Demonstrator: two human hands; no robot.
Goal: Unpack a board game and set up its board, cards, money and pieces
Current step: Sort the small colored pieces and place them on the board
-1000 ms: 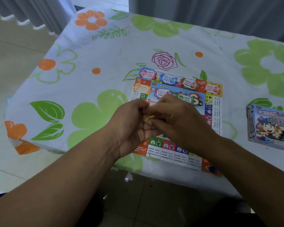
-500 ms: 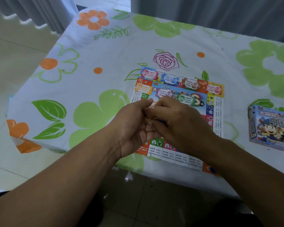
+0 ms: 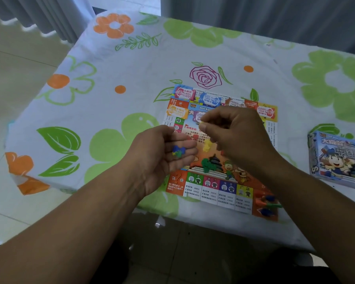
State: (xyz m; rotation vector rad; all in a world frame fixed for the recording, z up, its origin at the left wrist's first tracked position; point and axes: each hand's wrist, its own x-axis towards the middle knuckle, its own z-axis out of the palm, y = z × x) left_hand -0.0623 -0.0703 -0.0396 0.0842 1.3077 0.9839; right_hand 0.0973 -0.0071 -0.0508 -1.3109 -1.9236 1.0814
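Counts: we see one square printed paper game board (image 3: 211,193), one blue cardboard game box (image 3: 339,160) and six paper money bills (image 3: 182,93) showing along the board's far side. The loose plastic pieces are too small and blurred for us to count.

Hands: both forearms come in from the near edge and both hands hover over the middle of the board. The left hand (image 3: 162,154) is turned palm-up and cupped. Its fingers (image 3: 186,144) curl around a small clump of blue and green plastic pieces (image 3: 178,151) lying against the palm. The right hand (image 3: 238,138) is palm-down, with thumb and forefinger pinching one small yellow plastic piece (image 3: 202,123) at the fingertips. Its other fingers are tucked under, and we can't tell if they hold anything.

Relative to the fingers:
- The yellow pieces (image 3: 207,146) and red pieces (image 3: 195,137) lie on the board in the gap between the two hands.
- The green pieces (image 3: 208,166) sit on the board just nearer than the left fingertips.
- A mixed blue, green and orange group (image 3: 268,203) sits on the board's near corner, under the right forearm and well apart from either hand's fingers.
- The box lies well out beyond the right wrist, on the surface (image 3: 131,78) with its floral cloth.
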